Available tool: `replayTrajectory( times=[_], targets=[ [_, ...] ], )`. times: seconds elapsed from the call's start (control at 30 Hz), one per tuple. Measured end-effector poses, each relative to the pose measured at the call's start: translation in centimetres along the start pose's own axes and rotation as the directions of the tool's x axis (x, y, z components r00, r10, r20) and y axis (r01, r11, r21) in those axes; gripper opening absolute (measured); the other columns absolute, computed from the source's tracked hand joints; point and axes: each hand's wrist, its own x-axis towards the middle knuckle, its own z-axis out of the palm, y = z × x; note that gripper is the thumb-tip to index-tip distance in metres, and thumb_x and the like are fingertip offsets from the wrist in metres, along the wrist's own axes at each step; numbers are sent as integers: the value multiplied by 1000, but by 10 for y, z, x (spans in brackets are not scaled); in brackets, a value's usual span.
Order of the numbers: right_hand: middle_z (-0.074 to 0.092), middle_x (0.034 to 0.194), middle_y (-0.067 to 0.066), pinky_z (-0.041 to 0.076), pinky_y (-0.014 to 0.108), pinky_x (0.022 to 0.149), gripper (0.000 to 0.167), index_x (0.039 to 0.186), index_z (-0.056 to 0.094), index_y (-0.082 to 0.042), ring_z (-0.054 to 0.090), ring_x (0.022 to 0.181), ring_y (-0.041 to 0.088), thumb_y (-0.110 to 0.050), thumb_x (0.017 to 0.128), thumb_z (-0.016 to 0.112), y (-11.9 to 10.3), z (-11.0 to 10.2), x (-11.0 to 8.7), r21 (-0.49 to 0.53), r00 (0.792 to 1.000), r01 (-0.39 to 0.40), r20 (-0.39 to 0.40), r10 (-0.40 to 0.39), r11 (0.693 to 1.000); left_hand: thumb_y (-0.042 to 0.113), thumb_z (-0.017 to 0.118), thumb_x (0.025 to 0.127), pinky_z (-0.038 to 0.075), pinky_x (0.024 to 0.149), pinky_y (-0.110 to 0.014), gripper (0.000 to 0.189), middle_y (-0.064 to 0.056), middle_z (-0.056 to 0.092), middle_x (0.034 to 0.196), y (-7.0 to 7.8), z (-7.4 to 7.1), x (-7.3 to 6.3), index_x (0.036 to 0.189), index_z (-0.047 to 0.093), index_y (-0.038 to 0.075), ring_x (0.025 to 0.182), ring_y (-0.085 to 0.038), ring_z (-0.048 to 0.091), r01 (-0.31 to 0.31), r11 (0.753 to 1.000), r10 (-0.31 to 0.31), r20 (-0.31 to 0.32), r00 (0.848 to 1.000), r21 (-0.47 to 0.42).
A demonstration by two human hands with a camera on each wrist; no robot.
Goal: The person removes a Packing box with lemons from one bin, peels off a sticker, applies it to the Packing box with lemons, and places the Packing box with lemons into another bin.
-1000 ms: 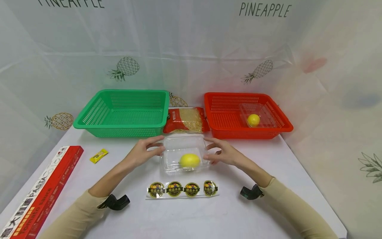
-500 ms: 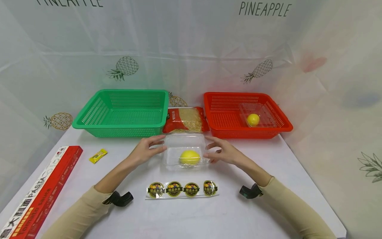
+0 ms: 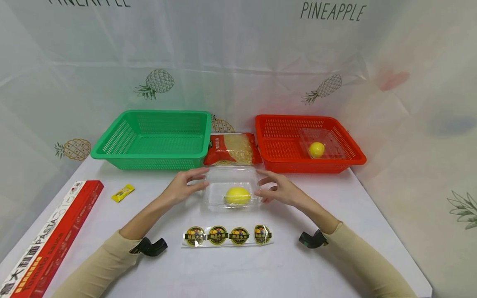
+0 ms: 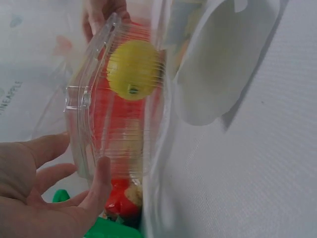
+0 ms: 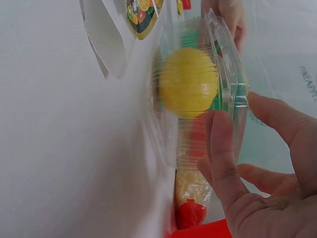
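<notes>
A clear plastic clamshell box [image 3: 216,196] with a lemon [image 3: 237,195] inside is at the middle of the table in the head view, its lid down. My left hand [image 3: 182,188] holds its left side between thumb and fingers. On the opposite side my right hand [image 3: 277,188] grips the box the same way. In the left wrist view, fingers [image 4: 101,183] of the left hand lie against the ribbed wall and the rim. The right wrist view shows right-hand fingers [image 5: 223,153] on the near wall and at the rim, the lemon [image 5: 188,83] showing through.
In front of the box lies a strip of round stickers [image 3: 228,236]. Behind stand a green basket [image 3: 150,163], a red-and-clear food bag [image 3: 236,149] and a red basket [image 3: 298,167] with another boxed lemon [image 3: 316,150]. A pasta box [image 3: 56,236] and yellow packet [image 3: 123,193] lie left.
The clamshell box has shifted slightly away from the person, and the lemon with it. Both hands have kept their hold; the left hand moved a little to the right.
</notes>
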Motion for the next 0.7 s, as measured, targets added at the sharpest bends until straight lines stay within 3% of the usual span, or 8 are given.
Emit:
replayTrajectory(
  times=[0.3,0.47,0.57,0.7],
  targets=[
    [58,125,28,61,35,71,73,149,38,-4,72,80,35,-23,88,74,4,1,-11,-12,1000,8,-12,-9,1000,25,72,90,46,103,-57,62,-15,43,152,0,5,-4,144,49,7,132,-39,51,9,1000,-9,33,999,5],
    [65,103,22,61,35,66,50,129,56,0,71,76,39,-23,88,75,1,-2,-28,-29,999,-6,-35,5,1000,27,73,89,45,103,-59,63,-15,41,154,1,5,-2,145,48,9,131,-38,52,8,1000,-9,40,999,22],
    [66,94,26,61,35,63,38,116,62,2,70,72,40,-20,88,74,0,-2,-39,-48,1000,5,7,-5,999,28,73,89,45,103,-59,64,-14,41,154,1,3,-2,145,48,10,131,-38,52,19,1000,-20,42,999,20],
    [68,89,20,60,34,63,32,110,65,2,70,71,35,-21,89,73,-1,3,-52,-101,996,3,85,5,995,28,72,90,45,103,-59,64,-13,40,155,2,1,-1,146,47,11,132,-38,51,25,999,-26,43,999,20]
  ],
)
